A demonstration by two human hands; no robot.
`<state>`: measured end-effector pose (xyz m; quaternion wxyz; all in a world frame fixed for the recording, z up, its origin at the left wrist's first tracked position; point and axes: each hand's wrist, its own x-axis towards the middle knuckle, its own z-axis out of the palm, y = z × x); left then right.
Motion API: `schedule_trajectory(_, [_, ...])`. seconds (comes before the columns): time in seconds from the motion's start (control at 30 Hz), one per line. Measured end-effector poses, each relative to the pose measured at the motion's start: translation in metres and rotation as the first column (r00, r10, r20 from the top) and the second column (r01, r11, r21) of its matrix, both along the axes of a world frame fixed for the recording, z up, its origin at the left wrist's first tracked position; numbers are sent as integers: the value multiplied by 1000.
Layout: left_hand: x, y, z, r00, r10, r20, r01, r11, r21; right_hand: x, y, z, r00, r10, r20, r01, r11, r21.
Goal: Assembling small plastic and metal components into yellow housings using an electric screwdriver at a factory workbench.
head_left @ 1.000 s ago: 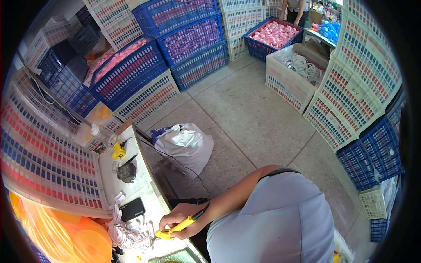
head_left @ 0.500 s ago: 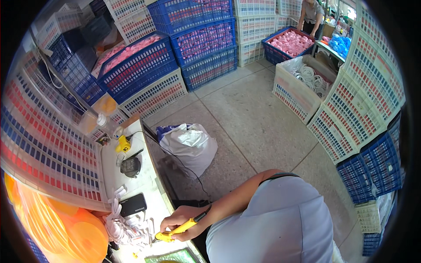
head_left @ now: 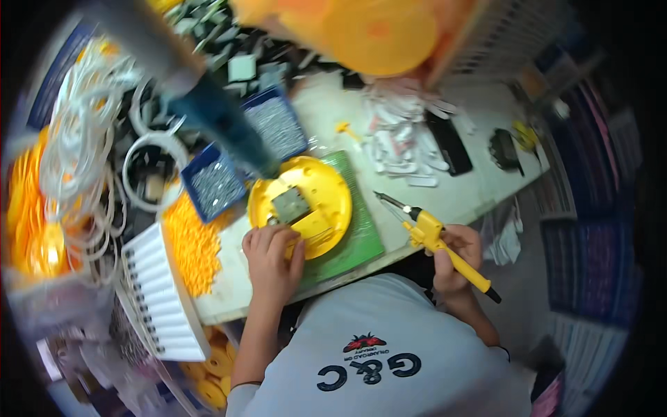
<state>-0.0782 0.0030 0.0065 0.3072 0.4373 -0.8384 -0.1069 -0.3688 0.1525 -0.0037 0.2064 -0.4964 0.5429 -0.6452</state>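
My left hand [head_left: 273, 256] grips the near left rim of a round yellow plastic case [head_left: 331, 191], fingers bent over the edge. Inside the case sits a square grey metal part [head_left: 290, 204]. The case rests on a green mat [head_left: 360, 240] near the bench's front edge. To the right, my right hand [head_left: 455, 257] is closed round a yellow soldering iron [head_left: 445, 244] with a black tail end. Its dark tip points up and left, apart from the case. A blurred blue-grey tube-shaped tool [head_left: 222, 118] comes down from above, its lower end by the case's far left rim.
Two blue trays of small metal pieces [head_left: 215, 182] stand left of the case, beside a heap of small orange pieces [head_left: 191, 243] and a white ribbed tray [head_left: 163, 295]. White cable coils [head_left: 83, 153] hang far left. White parts [head_left: 406, 139] and a black phone [head_left: 448, 142] lie right.
The view has swung from the floor and crates to the workbench. My left hand and the yellow case have come into sight. My right hand still holds the soldering iron.
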Motion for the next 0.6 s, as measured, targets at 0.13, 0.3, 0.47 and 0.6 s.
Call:
schedule_trajectory(0.13, [32, -4, -2, 974, 203, -98, -201, 979, 24, 5, -25, -1, 997, 79, 16, -80, 995, 52])
schedule_trajectory(0.3, [38, -30, 7, 960, 279, 28, -276, 958, -81, 14, -52, 7, 984, 176, -2, -176, 983, 48])
schedule_trajectory(0.47, [18, -70, 12, 948, 266, 175, -252, 963, -99, 18, -66, 8, 980, 191, 47, -193, 981, 26])
schedule_trajectory(0.6, [11, -82, 10, 936, 223, 272, -204, 974, -97, 11, -71, 12, 961, 274, -16, -268, 950, 161])
